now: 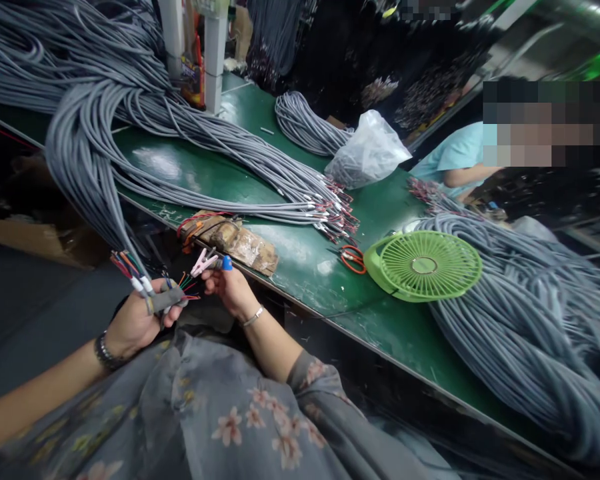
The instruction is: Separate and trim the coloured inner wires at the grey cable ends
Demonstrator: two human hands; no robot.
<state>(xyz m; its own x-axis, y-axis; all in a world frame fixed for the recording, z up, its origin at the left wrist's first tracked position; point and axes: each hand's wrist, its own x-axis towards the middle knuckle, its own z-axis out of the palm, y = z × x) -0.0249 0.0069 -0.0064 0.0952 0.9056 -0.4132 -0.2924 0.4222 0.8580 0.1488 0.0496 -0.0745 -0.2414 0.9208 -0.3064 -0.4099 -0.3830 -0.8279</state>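
My left hand (141, 319) is closed around the ends of several grey cables (130, 243). Thin coloured wires (125, 267) fan out from their white-banded ends. More coloured wires (189, 288) stick out at its fingertips, beside a grey band (167, 300) across the fingers. To the right, my right hand (231, 288) has its fingers curled together, with a blue cover (227, 263) on one fingertip. A pink clip (203, 263) is right by these fingertips; whether they grip it I cannot tell. Both hands are just in front of the table edge.
A worn wooden block (240, 243) lies along the edge of the green table (300, 257). Behind it are a large cable bundle (220, 143), orange-handled scissors (353, 259) and a plastic bag (370, 153). A green fan (424, 265) and more cables (520, 300) lie right. Another person (460, 157) sits across.
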